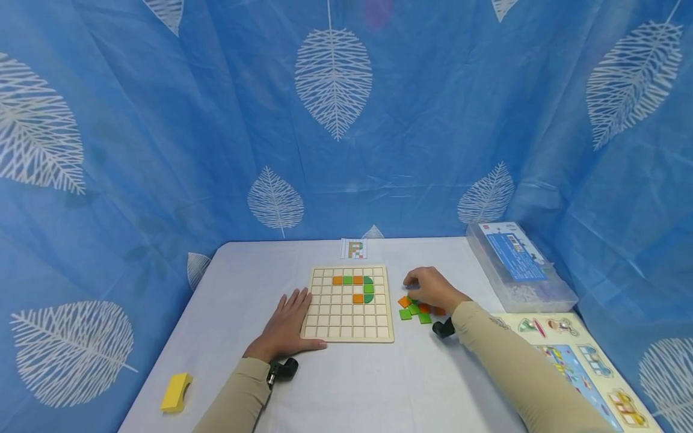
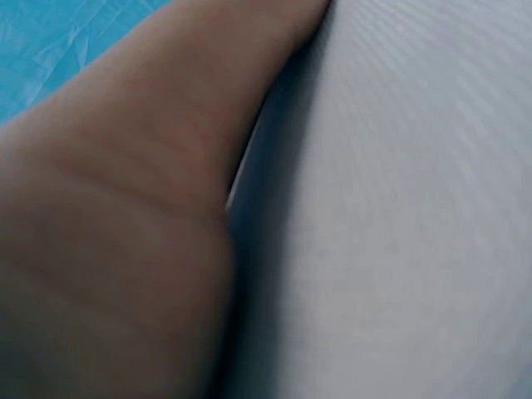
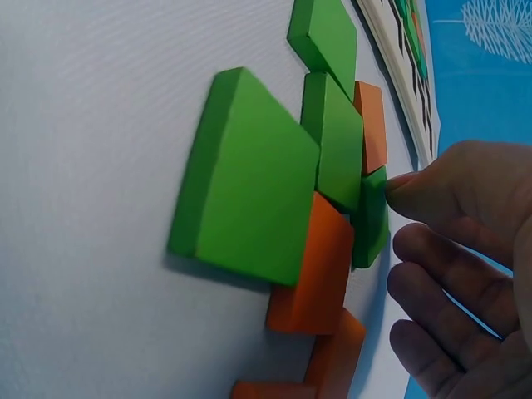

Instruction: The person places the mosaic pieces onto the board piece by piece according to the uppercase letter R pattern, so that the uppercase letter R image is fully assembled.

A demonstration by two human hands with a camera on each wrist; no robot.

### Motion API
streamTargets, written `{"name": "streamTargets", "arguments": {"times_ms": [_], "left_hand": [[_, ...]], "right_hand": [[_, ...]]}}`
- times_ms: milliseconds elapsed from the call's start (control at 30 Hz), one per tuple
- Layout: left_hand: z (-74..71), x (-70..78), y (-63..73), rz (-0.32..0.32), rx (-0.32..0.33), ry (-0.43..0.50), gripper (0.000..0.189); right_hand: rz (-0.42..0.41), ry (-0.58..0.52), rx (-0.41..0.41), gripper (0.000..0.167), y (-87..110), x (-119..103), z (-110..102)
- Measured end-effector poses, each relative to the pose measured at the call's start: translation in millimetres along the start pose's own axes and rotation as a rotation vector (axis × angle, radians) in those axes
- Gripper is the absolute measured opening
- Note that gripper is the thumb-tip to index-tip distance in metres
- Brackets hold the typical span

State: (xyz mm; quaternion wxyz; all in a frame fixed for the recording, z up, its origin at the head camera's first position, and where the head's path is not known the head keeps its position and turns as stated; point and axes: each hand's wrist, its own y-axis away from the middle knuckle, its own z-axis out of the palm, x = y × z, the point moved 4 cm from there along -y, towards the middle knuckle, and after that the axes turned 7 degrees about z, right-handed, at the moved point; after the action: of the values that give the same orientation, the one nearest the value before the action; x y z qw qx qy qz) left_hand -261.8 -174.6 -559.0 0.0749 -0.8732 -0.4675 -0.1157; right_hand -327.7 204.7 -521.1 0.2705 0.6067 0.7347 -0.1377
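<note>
A square wooden grid board (image 1: 338,331) lies on the white table, with several orange and green tiles (image 1: 348,280) set in its upper right part. My left hand (image 1: 288,325) rests flat at the board's left side, fingers spread and thumb by the lower left corner. Over a loose pile of green and orange tiles right of the board hovers my right hand (image 1: 433,287), fingers loosely bent. In the right wrist view, the thumb is at the edge of a green tile (image 3: 371,229); whether it touches cannot be told. A larger-looking green tile (image 3: 249,183) lies closer to that camera.
Behind the board lies a small pattern card (image 1: 354,249). A clear plastic box (image 1: 520,270) stands at the back right, with a picture puzzle board (image 1: 574,355) in front of it. A yellow block (image 1: 175,393) sits at the front left. Blue curtains surround the table.
</note>
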Motion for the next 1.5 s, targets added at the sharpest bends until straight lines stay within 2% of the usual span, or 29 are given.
{"name": "streamTargets", "arguments": {"times_ms": [200,500,700,967,1267,1500], "left_hand": [[0.7,0.1,0.6,0.004,0.006,0.004,0.133],[0.8,0.4,1.0,0.005,0.007,0.01,0.133],[1.0,0.3,1.1,0.003,0.004,0.01,0.133],[-2.6,2.0,2.4,0.007,0.005,0.017,0.133],[-1.6,0.5,1.3,0.017,0.01,0.014,0.132],[-0.6,-1.0,0.3,0.029,0.03,0.011,0.131]], "right_hand": [[-0.019,0.005,0.009,0.018,-1.0,4.8,1.1],[-0.004,-0.008,0.002,0.018,1.3,3.1,0.7],[0.044,-0.013,-0.042,0.021,0.9,2.3,2.3],[0.021,-0.007,-0.103,0.027,2.5,0.4,2.1],[0.01,0.015,-0.087,0.022,2.3,1.9,4.5],[0.049,0.035,-0.056,0.018,2.8,3.4,5.3]]}}
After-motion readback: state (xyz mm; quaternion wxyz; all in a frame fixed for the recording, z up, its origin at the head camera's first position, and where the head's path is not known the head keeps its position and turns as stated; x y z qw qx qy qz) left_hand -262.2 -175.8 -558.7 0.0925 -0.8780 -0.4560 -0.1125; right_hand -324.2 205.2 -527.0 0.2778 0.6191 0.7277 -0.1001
